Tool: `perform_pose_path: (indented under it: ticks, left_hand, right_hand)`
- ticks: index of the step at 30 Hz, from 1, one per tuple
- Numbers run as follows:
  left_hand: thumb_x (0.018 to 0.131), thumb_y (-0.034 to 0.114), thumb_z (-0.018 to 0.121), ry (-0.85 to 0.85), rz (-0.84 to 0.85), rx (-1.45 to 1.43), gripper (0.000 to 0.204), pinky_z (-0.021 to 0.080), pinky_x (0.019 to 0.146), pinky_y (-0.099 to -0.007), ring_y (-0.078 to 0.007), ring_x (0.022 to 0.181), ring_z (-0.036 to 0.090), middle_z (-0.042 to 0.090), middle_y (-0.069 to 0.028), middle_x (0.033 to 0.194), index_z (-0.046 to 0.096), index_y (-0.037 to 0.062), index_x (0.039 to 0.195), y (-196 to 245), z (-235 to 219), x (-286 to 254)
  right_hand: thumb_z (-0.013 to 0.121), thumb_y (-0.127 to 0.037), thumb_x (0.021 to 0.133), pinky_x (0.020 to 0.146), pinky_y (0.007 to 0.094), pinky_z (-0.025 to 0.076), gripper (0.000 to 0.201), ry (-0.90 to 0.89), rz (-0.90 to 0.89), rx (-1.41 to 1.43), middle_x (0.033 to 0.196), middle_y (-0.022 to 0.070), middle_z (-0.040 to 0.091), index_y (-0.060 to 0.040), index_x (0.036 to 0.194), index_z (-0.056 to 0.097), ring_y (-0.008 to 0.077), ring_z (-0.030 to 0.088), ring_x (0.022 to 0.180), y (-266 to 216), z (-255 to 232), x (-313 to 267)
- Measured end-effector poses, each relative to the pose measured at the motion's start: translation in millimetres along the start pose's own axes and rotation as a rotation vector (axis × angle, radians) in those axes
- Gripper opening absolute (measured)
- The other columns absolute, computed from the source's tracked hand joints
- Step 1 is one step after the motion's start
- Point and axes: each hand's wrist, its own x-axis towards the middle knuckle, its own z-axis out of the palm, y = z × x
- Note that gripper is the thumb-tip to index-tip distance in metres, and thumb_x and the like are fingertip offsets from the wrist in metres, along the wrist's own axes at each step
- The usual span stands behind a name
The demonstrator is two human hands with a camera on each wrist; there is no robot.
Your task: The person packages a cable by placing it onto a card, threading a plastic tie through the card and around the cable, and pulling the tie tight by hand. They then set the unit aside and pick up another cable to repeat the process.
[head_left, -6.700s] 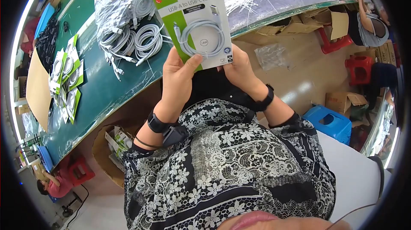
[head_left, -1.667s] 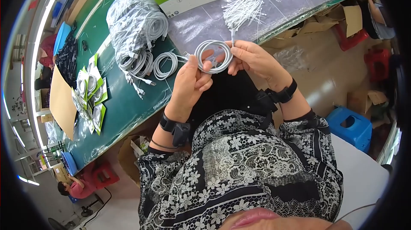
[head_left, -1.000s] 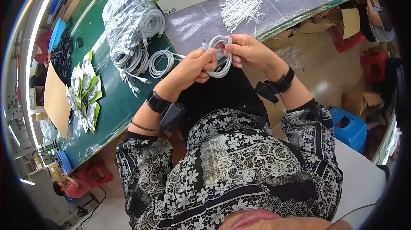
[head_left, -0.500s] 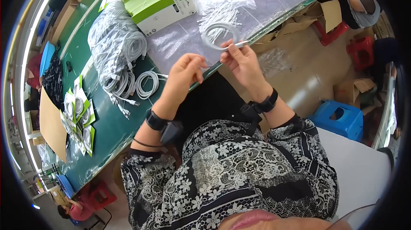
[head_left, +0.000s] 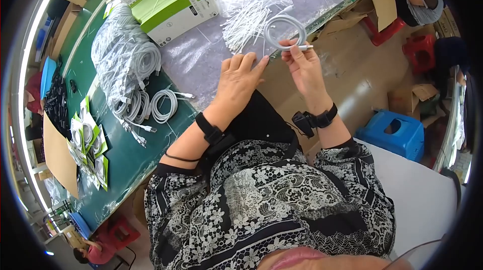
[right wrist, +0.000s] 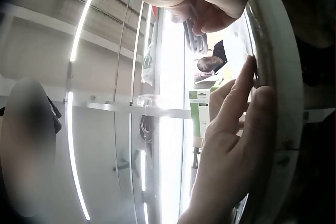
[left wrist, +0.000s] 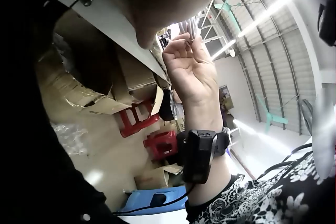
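In the head view my right hand [head_left: 308,71] pinches a coiled grey-white USB cable [head_left: 285,32] between thumb and fingers. The coil stands up above the table edge, its plug end pointing right. My left hand [head_left: 239,81] lies palm down at the table's edge, fingers extended towards a heap of white cable ties [head_left: 245,24]. In the left wrist view the right hand [left wrist: 191,71] shows with the cable [left wrist: 188,27] at its fingertips. The right wrist view shows the left hand [right wrist: 226,145] with its index finger stretched along the table edge.
Green-and-white cartons [head_left: 176,13] stand behind the ties. Left of them lie a plastic-wrapped bundle of cables [head_left: 123,49], a loose coiled cable [head_left: 163,106] and several packaged cables [head_left: 89,142]. A blue stool [head_left: 392,134] and red stools [head_left: 420,54] stand on the floor at right.
The package held earliest is out of the hands. Both hands then held the coiled cable; the left has let go and moved to the table edge, while the right has carried the coil rightwards.
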Motion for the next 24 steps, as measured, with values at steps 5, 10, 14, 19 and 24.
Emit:
perform_pose_path:
  ticks: [5, 10, 14, 19, 24]
  left_hand:
    - [0.075, 0.016, 0.069, 0.097, 0.083, -0.032, 0.035, 0.042, 0.083, -0.0353, -0.0225, 0.094, 0.054, 0.056, -0.0036, 0.098, 0.064, 0.0092, 0.108, -5.8, 10.6, -9.7]
    - [0.075, 0.012, 0.068, 0.162, 0.097, -0.031, 0.020, 0.044, 0.076, -0.0349, -0.0219, 0.086, 0.057, 0.059, -0.0035, 0.090, 0.065, 0.0074, 0.094, -8.2, 6.9, -10.9]
    - [0.074, 0.008, 0.069, 0.285, 0.026, -0.153, 0.014, 0.046, 0.069, -0.0347, -0.0225, 0.078, 0.059, 0.061, -0.0035, 0.085, 0.066, 0.0083, 0.087, -5.3, 0.1, -17.4]
    - [0.072, 0.005, 0.070, 0.378, -0.041, -0.366, 0.016, 0.047, 0.067, -0.0342, -0.0241, 0.074, 0.060, 0.062, -0.0041, 0.085, 0.067, 0.0079, 0.087, 3.3, 3.5, -30.4]
    - [0.073, 0.008, 0.073, 0.345, -0.109, -0.455, 0.017, 0.049, 0.072, -0.0354, -0.0264, 0.077, 0.061, 0.064, -0.0051, 0.087, 0.068, 0.0060, 0.089, 5.0, -2.0, -40.0]
  right_hand:
    - [0.056, -0.011, 0.097, 0.086, 0.0284, 0.051, 0.014, -0.062, 0.065, -0.109, 0.113, 0.0120, 0.065, -0.0051, 0.109, 0.060, 0.0134, 0.062, 0.091, 11.6, 1.6, -10.5]
    - [0.057, -0.013, 0.097, 0.086, 0.0301, 0.051, 0.015, -0.133, 0.110, -0.088, 0.116, 0.0124, 0.063, -0.0062, 0.110, 0.059, 0.0144, 0.062, 0.092, 18.6, 4.1, -12.7]
    - [0.055, -0.016, 0.098, 0.087, 0.0323, 0.052, 0.016, -0.135, 0.207, -0.020, 0.120, 0.0128, 0.061, -0.0077, 0.111, 0.057, 0.0179, 0.064, 0.096, 18.6, 14.1, -21.4]
    - [0.053, -0.018, 0.100, 0.087, 0.0360, 0.053, 0.018, -0.250, 0.203, 0.018, 0.124, 0.0142, 0.060, -0.0085, 0.114, 0.056, 0.0261, 0.064, 0.103, 22.9, 28.5, -22.2]
    - [0.052, -0.018, 0.100, 0.089, 0.0384, 0.054, 0.019, -0.226, 0.258, -0.017, 0.121, 0.0157, 0.061, -0.0060, 0.115, 0.056, 0.0303, 0.064, 0.106, 23.1, 38.6, -20.5]
